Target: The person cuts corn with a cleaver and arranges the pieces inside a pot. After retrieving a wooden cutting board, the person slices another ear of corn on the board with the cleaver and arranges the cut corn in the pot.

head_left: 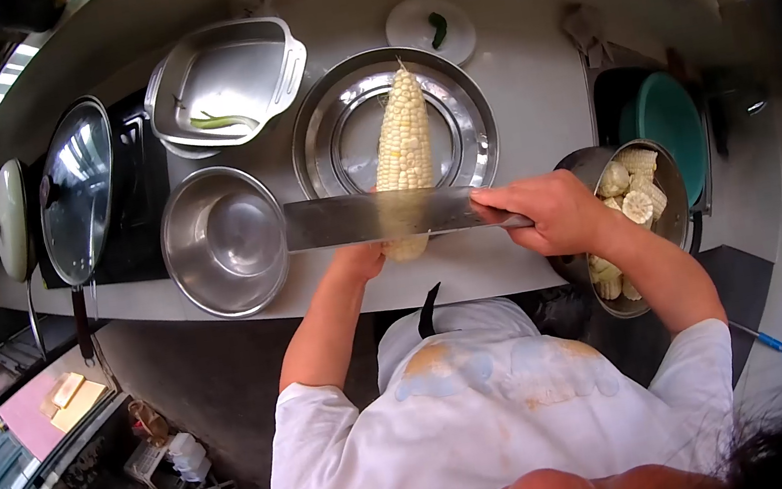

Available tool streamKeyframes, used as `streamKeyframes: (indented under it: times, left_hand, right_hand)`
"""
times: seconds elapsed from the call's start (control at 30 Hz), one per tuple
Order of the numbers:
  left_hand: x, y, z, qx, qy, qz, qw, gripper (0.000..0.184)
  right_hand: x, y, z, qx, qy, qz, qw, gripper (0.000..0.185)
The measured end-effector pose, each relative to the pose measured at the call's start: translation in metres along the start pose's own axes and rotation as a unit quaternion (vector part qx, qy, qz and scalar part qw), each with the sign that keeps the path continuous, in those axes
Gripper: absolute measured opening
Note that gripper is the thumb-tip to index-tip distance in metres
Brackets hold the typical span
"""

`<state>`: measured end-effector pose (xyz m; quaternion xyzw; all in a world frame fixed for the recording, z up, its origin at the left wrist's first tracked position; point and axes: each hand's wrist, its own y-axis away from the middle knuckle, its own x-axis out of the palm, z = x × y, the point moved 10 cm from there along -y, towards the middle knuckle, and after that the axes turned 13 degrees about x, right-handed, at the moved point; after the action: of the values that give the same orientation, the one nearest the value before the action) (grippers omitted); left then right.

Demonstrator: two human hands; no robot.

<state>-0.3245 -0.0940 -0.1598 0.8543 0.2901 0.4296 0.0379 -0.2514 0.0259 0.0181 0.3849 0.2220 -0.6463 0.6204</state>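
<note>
My right hand (553,212) grips the handle of a wide-bladed cleaver (332,223). The blade lies sideways across the lower part of a pale, husked ear of corn (402,136), whose narrow tip points away from me. My left hand (361,261) holds the corn near its thick end; the blade hides most of its fingers. Beneath the corn is a round steel basin (313,145) on the counter. Beside my right forearm, a metal pot (674,192) contains several cut corn pieces (636,206).
A steel bowl (227,241) stands left of the blade. Behind it, a rectangular metal pan (214,74) holds a green pepper (224,122). A white plate (407,24) with a dark green item is at the back. Two lids stand left; a green basin (669,127) sits right.
</note>
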Motion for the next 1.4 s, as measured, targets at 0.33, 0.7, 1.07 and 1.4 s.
streamKeyframes:
  times: [0.33, 0.7, 1.07, 1.4]
  left_hand:
    - [-0.013, 0.009, 0.002, -0.026, -0.034, 0.028, 0.999, 0.047]
    - [0.024, 0.055, -0.034, 0.060, 0.033, 0.055, 0.996, 0.075]
    - [0.020, 0.123, -0.035, 0.133, 0.102, 0.067, 0.984, 0.081]
    - [0.013, 0.263, -0.058, 0.404, 0.137, 0.003, 0.904, 0.089]
  right_hand:
    - [-0.002, -0.008, 0.000, 0.012, -0.039, -0.015, 0.999, 0.051]
    - [-0.007, 0.037, 0.009, 0.162, -0.222, -0.038, 0.961, 0.057]
    - [0.021, 0.066, 0.050, 0.076, -0.219, -0.063, 0.971, 0.062]
    - [0.120, 0.062, 0.152, -0.118, -0.113, 0.024, 0.986, 0.068]
